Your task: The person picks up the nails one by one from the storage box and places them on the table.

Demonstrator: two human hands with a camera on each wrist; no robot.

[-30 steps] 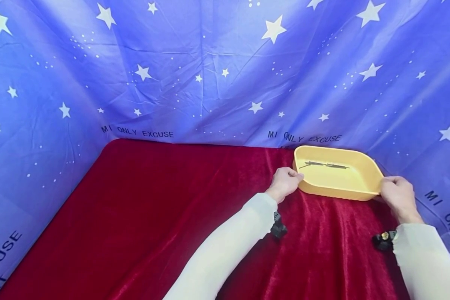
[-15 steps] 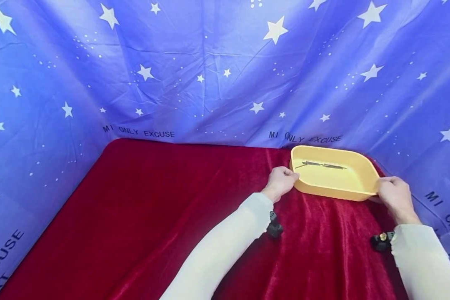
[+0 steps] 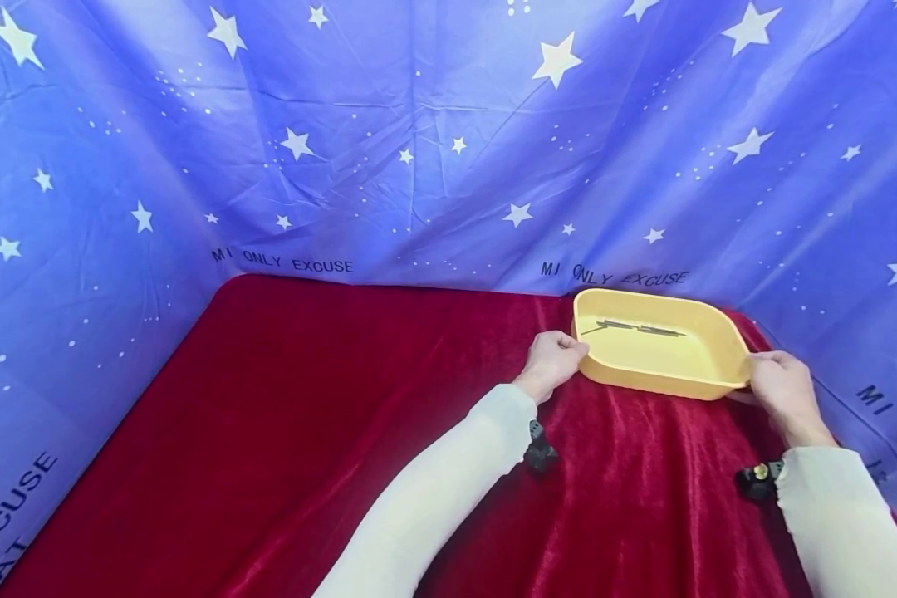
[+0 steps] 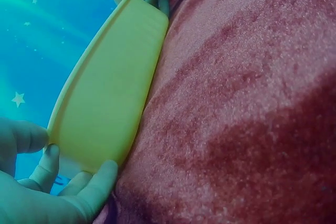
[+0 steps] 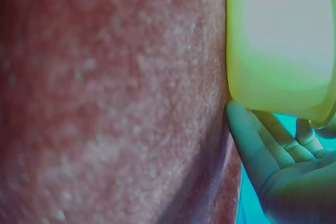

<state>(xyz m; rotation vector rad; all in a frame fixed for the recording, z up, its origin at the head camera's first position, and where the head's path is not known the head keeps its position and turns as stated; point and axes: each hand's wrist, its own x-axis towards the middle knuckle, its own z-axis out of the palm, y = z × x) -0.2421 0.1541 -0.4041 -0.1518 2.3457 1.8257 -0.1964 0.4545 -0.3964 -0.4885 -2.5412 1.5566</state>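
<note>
A shallow yellow plastic basin (image 3: pixel 658 381) with rounded corners sits at the back right of the red cloth. Several thin dark rods (image 3: pixel 661 331) lie loosely on its floor. At the basin's left end my left hand (image 3: pixel 553 361) pinches the rim between thumb and finger. In the left wrist view, other fingertips (image 4: pixel 107 171) of that hand press the outer wall (image 4: pixel 105 93) lower down. My right hand (image 3: pixel 786 389) grips the rim at the right end. Its fingers (image 5: pixel 252 135) reach under the basin's lower edge near the cloth, as the right wrist view shows.
Dark red velvet cloth (image 3: pixel 306 399) covers the table, with folds in front of the basin. A blue curtain with white stars (image 3: pixel 419 191) hangs behind and along both sides, close to the basin's back edge. Small black cameras (image 3: pixel 541 448) sit at both wrists.
Both hands have slid the basin a short way to the left along the back edge, keeping their hold. The head view has shifted slightly. The rods have travelled with the basin.
</note>
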